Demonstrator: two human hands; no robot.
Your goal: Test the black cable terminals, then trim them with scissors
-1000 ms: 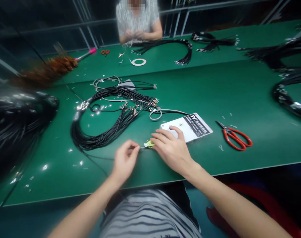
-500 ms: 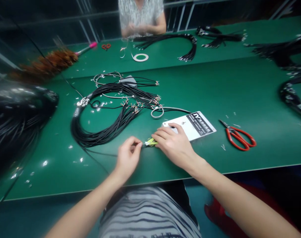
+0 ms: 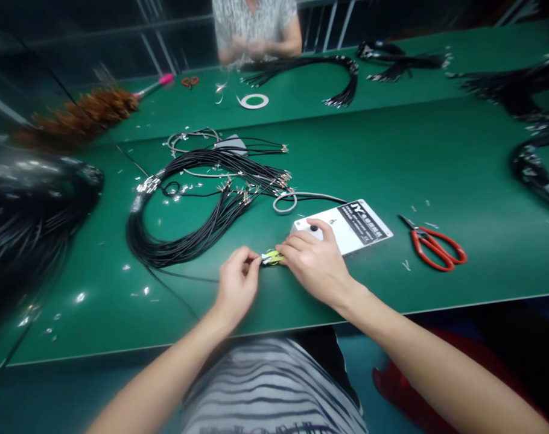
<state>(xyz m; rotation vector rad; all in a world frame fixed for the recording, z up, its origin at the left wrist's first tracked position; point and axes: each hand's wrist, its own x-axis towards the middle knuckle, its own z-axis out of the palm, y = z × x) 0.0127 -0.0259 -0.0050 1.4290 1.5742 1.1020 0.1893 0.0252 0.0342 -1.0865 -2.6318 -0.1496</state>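
My left hand (image 3: pixel 238 286) pinches the end of a black cable (image 3: pixel 190 277) that trails left toward a looped bundle of black cables (image 3: pixel 141 241). My right hand (image 3: pixel 313 259) has its fingers closed on a small yellow-green tool (image 3: pixel 274 257), whose left end meets the pinched cable end. Just behind the right hand lies a white device with a black-and-white label (image 3: pixel 365 223); a black knob (image 3: pixel 314 228) shows above the fingers. The bundle's ends show bare coppery wires.
Red-handled scissors (image 3: pixel 437 246) lie at the right. Farther back are a tape roll (image 3: pixel 254 101), small red scissors (image 3: pixel 190 82), a brown brush (image 3: pixel 93 114) and more cable bundles (image 3: pixel 347 78). A large black bundle (image 3: pixel 30 217) sits left. A person (image 3: pixel 256 30) is across the table.
My left hand has moved slightly right, closer to the yellow-green tool, and the cable end now meets it. The whole view has shifted a little.
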